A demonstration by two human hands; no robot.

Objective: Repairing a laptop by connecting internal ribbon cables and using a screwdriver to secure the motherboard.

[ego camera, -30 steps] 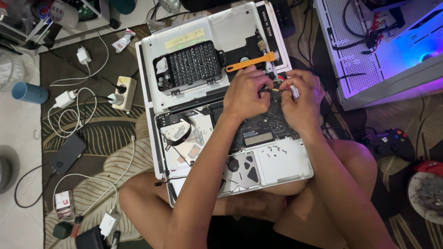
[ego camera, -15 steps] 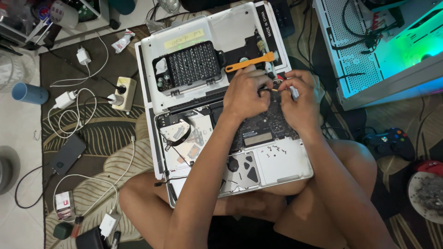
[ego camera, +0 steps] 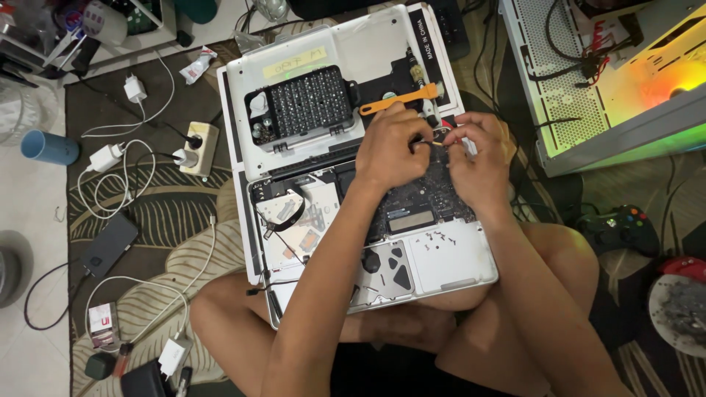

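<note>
**Two hands at work inside an opened laptop**

At the far left, a blue cup (ego camera: pixel 48 147) stands on the pale floor, away from the work. Near it, white chargers (ego camera: pixel 107 156) and a beige power strip (ego camera: pixel 199 148) lie on the patterned rug (ego camera: pixel 158 213), with cables running between them. A dark phone (ego camera: pixel 110 244) rests lower down.

In the middle, the opened laptop (ego camera: pixel 448 257) sits on the person's crossed legs, its bottom cover removed, so the boards face up and are easy to reach. Behind it, a black screwdriver bit set (ego camera: pixel 309 106) and an orange plastic pry tool (ego camera: pixel 401 99) lie on a white panel (ego camera: pixel 368 51), probably kept close for quick picking.

The left hand (ego camera: pixel 393 151) and the right hand (ego camera: pixel 482 158) meet over the dark circuit board (ego camera: pixel 423 198). Their fingertips are pinched together around something small near the board's upper edge; what exactly they clamp, I cannot tell.

On the right, a lit computer case (ego camera: pixel 625 81) stands open, and a black game controller (ego camera: pixel 621 228) lies on the floor.
</note>
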